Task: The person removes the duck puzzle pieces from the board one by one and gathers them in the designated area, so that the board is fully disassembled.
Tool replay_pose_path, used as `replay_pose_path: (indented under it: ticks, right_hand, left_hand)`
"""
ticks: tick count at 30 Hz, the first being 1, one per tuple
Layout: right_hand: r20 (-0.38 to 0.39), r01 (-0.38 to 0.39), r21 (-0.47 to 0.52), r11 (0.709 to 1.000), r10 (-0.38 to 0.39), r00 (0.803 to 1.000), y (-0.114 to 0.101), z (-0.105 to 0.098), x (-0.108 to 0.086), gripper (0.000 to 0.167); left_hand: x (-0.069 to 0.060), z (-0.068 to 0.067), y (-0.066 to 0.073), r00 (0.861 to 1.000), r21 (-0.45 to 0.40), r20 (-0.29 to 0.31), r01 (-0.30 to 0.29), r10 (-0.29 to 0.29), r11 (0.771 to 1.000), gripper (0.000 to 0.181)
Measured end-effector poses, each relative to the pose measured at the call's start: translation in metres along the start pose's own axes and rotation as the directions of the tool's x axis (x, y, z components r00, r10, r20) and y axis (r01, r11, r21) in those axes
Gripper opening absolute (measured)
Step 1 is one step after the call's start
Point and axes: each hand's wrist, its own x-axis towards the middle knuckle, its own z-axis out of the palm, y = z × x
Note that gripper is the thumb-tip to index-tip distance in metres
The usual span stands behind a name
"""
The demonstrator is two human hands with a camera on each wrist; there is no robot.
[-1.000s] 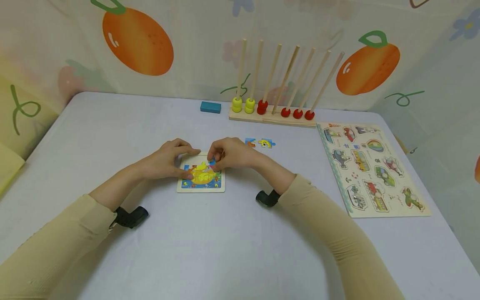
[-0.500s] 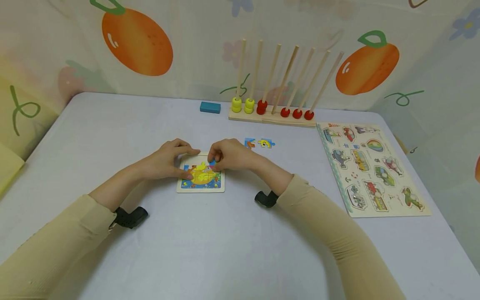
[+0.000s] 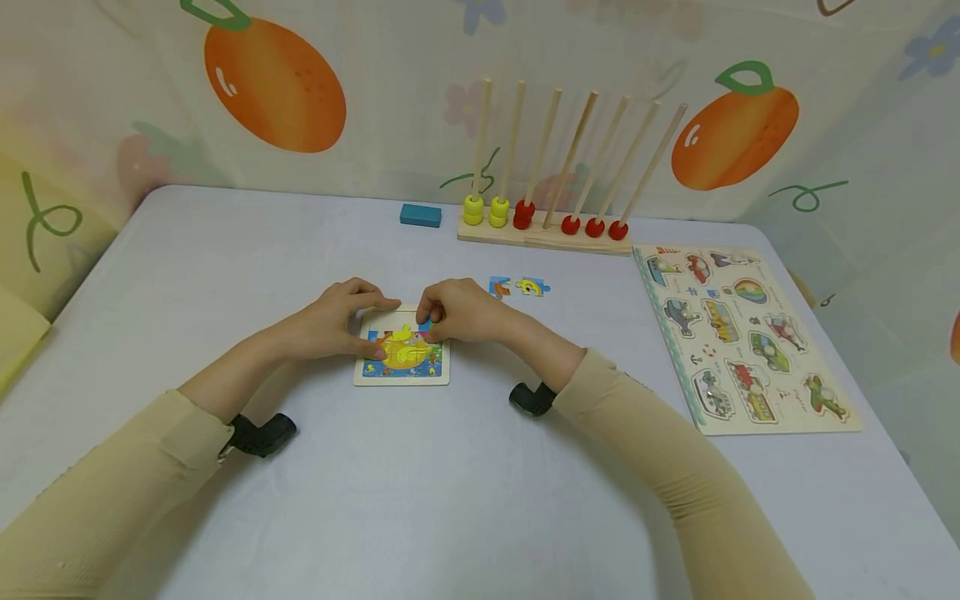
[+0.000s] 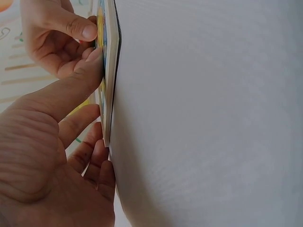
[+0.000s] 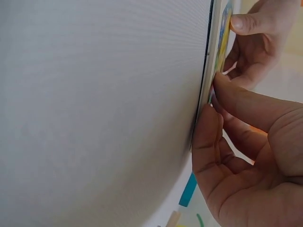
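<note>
A small puzzle board [image 3: 405, 381] with a yellow duck picture lies on the table between the hands. The left hand [image 3: 326, 321] rests on it, thumb on the picture's left part and index finger at the top edge, fingers fairly straight. At the upper right of the picture, the right hand [image 3: 467, 310] pinches a blue puzzle piece [image 3: 425, 325] between thumb and fingers. Mostly hidden by the fingers, the piece touches the board. In the right wrist view the right hand [image 5: 246, 156] bends its fingers at the board's edge [image 5: 204, 90].
Two loose puzzle pieces [image 3: 532, 287] lie behind the right hand. A teal block [image 3: 421, 215] and a peg stand [image 3: 543, 237] with yellow and red beads are at the back. A large vehicle puzzle board [image 3: 780, 427] lies at the right.
The right hand has shifted very slightly toward the near side, still at the board's upper right. The left hand stays in place.
</note>
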Motion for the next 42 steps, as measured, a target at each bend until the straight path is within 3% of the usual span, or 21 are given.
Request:
replay_pose_path:
  ticks: [13, 22, 30, 36, 42]
  right_hand:
    - [-0.041, 0.059, -0.085, 0.995, -0.062, 0.997, -0.0006, -0.0016, 0.0000, 0.016]
    - [-0.052, 0.046, -0.081, 0.996, -0.051, 0.997, -0.0012, -0.0017, 0.0008, 0.017]
    - [-0.069, 0.007, -0.041, 0.999, -0.010, 0.998, -0.0029, -0.0016, 0.0013, 0.038]
    - [-0.088, 0.010, -0.057, 0.998, -0.015, 0.996, -0.0029, -0.0019, 0.0009, 0.032]
    - [-0.091, 0.005, -0.058, 0.998, -0.010, 0.996, -0.0026, -0.0022, 0.0006, 0.038]
  left_hand:
    - [0.0007, 0.0002, -0.0007, 1.000, 0.007, 0.004, 0.012, -0.012, 1.000, 0.070]
    - [0.0010, 0.0003, -0.0009, 1.000, 0.002, 0.003, 0.010, -0.010, 1.000, 0.071]
    - [0.0005, 0.0002, -0.0004, 1.000, -0.004, -0.001, 0.002, -0.002, 1.000, 0.071]
    - [0.0003, 0.0004, 0.0003, 1.000, -0.007, -0.001, -0.008, 0.008, 1.000, 0.070]
    - [0.0006, 0.0005, 0.0004, 1.000, -0.002, -0.001, -0.003, 0.003, 1.000, 0.070]
